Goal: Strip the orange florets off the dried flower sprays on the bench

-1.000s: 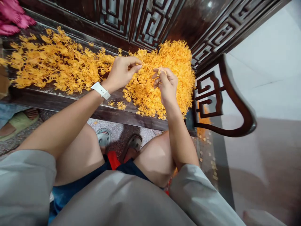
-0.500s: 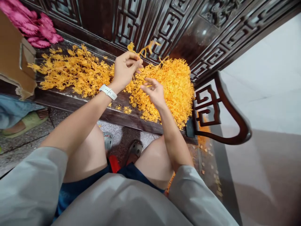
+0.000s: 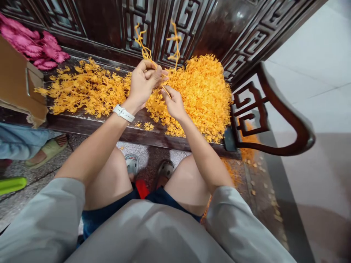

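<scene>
Orange plastic-looking stem [image 3: 176, 38] stands up from the left hand [image 3: 142, 83] over the bench [image 3: 153, 138], between a spread of blossom-bearing sprays [image 3: 87, 87] and a dense orange heap [image 3: 208, 95]. The left hand's thumb and fingers are closed together on it; the right hand [image 3: 176, 106] has its fingertips pinched on a thin lower piece, just beside the left. Two upright forks show, both looking bare of blossoms; whether they join in one stem I cannot tell. Judging by how things lie, the work is part-way: the stem in hand looks mostly stripped and the heap is large, while the sprays seem the share left undone. By count, there is one heap and one spread, its sprays too tangled to number, and two loose blossoms [image 3: 148, 126] lie clearly apart near the bench's front edge. One cluster of pink flowers [image 3: 51, 49], its blooms overlapping too much to count, lies behind one cardboard box [image 3: 16, 76]. One white watch [image 3: 124, 113] is on the left wrist, two clogs [image 3: 132, 164] show below, and one green sandal [image 3: 51, 151] is on another person's foot; orange bits [image 3: 249, 142] too many to count lie beyond the bench's right end
</scene>
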The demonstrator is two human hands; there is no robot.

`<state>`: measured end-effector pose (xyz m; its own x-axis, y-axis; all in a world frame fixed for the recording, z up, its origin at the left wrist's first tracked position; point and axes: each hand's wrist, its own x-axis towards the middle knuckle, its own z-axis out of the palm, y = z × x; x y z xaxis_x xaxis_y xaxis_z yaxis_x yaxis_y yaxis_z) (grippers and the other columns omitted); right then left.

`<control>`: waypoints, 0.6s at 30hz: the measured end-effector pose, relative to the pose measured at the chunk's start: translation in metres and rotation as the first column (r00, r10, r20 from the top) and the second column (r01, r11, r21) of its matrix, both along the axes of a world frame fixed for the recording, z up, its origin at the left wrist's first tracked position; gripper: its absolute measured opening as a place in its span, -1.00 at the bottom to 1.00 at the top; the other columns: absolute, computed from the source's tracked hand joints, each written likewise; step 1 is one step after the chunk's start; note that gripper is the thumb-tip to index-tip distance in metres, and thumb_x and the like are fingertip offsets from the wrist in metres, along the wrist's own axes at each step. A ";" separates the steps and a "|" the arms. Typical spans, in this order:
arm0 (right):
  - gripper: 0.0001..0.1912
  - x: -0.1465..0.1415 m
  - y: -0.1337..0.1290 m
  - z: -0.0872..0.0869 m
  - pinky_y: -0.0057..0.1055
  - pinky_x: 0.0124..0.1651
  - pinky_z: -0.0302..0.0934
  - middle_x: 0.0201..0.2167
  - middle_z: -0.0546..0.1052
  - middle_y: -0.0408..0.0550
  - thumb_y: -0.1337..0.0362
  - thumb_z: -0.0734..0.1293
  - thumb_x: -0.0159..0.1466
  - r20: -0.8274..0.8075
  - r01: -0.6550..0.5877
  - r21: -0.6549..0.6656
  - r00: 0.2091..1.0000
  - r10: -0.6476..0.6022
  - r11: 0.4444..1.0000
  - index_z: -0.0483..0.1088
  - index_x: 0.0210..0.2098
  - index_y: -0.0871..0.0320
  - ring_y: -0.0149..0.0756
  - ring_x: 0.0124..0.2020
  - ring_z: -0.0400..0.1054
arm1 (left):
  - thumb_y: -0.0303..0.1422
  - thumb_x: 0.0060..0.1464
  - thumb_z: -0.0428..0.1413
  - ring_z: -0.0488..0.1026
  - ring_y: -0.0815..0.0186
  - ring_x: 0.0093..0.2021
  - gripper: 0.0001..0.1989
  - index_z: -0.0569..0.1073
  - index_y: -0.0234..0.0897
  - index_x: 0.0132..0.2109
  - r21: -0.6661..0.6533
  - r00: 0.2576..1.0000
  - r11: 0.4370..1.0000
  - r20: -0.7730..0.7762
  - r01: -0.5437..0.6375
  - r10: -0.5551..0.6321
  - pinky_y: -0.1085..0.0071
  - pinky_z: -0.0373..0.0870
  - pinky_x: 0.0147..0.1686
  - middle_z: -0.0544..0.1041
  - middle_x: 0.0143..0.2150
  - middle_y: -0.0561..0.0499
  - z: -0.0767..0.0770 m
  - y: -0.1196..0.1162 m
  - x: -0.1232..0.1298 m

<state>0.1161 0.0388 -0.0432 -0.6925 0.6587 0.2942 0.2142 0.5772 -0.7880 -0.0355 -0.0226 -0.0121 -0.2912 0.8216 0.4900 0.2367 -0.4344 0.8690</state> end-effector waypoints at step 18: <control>-0.43 0.021 0.007 0.027 -0.14 0.14 0.52 -0.16 0.65 -0.03 -0.31 0.48 0.23 -0.373 -0.072 -0.672 0.893 -0.252 0.737 0.47 -0.15 0.06 -0.22 -0.03 0.54 | -0.28 0.37 0.20 0.64 0.21 -0.21 -0.85 0.51 -0.30 -0.10 -0.270 0.986 0.963 -0.158 0.012 -0.057 0.26 0.62 -0.13 0.55 -0.33 -0.05 -0.026 0.012 -0.009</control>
<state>0.1367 0.0456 -0.0167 -0.5354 0.8446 0.0035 -0.2005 -0.1231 -0.9719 -0.0448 -0.0103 -0.0384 -0.1946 0.9373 0.2893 0.3738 -0.2018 0.9053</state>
